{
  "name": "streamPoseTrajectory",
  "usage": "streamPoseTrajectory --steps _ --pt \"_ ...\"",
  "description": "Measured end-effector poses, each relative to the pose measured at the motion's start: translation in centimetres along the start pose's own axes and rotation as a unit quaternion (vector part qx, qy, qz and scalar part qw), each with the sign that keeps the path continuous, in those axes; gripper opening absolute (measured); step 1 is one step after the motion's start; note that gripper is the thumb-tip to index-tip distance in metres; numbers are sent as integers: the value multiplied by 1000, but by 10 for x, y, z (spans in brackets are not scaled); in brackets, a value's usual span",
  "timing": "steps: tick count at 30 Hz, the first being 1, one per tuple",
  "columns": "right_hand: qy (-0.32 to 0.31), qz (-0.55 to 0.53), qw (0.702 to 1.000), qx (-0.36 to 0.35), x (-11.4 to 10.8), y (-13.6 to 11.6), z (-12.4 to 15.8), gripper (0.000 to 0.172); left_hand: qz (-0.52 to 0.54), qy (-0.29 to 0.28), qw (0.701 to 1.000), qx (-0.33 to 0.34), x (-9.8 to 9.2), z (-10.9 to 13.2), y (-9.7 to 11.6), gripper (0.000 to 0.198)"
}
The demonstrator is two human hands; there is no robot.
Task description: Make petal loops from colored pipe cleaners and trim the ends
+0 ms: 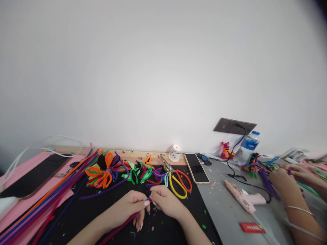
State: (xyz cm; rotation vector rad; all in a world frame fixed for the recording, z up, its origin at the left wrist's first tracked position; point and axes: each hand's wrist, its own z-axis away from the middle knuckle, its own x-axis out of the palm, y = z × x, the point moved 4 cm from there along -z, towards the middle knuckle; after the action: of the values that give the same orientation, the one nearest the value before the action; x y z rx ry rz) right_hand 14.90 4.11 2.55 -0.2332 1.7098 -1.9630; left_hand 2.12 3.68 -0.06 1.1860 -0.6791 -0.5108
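Above the black mat (178, 214), my left hand (130, 207) pinches a purple pipe cleaner (149, 200) between thumb and fingers. My right hand (165, 200) grips the same pipe cleaner close beside it, the fingertips of both hands nearly touching. Dark magenta pipe cleaners (119, 226) run beneath my left hand toward the near edge; whether they join the purple one I cannot tell. Just beyond my hands lie looped pipe-cleaner pieces in green and purple (135, 173) and an orange pipe-cleaner flower (107, 170). Scissors (180, 182) with yellow and red handles lie past my right hand.
Long pipe cleaners (63, 190) and a dark phone (33, 175) on pink sheets lie left. A white cup (175, 153) and another phone (196, 168) stand or lie ahead. Rightward are a pink glue gun (245, 199), a bottle (249, 146) and a co-worker's hands (286, 177).
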Motion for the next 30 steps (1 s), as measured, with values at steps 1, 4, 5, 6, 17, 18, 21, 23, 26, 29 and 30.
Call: streamPoseTrajectory --steps 1,4,5,6,17,18,21,23,26,29,30 --pt "-2 0 1000 -3 0 0 0 27 -1 0 1000 1 0 0 0 32" --pt "-2 -12 1000 -7 0 -2 1 28 -2 -2 1000 2 -1 0 1 32" --pt "-3 -18 1000 -5 0 -3 1 28 -1 -3 1000 2 -1 0 1 32" --pt "-4 -25 1000 -1 1 -3 1 27 -1 -3 1000 2 -2 0 0 32" --pt "3 -146 989 3 6 2 -5 29 16 10 1000 7 -3 -2 7 35" --pt "1 -157 988 3 7 2 -5 30 17 13 1000 8 -3 -2 9 35" --pt "-1 -189 982 -1 10 3 -7 30 22 14 1000 14 -3 -2 13 35" --pt "-1 -214 977 -9 11 2 -7 29 28 13 999 14 -2 -1 13 35" --pt "3 -250 968 -26 9 0 -7 28 35 15 999 10 -3 1 12 34" --pt "32 -276 960 -42 1 -3 -6 31 38 16 999 13 -3 1 10 34" --pt "45 -282 957 -47 -2 -4 -7 32 39 18 999 17 -3 1 10 34"
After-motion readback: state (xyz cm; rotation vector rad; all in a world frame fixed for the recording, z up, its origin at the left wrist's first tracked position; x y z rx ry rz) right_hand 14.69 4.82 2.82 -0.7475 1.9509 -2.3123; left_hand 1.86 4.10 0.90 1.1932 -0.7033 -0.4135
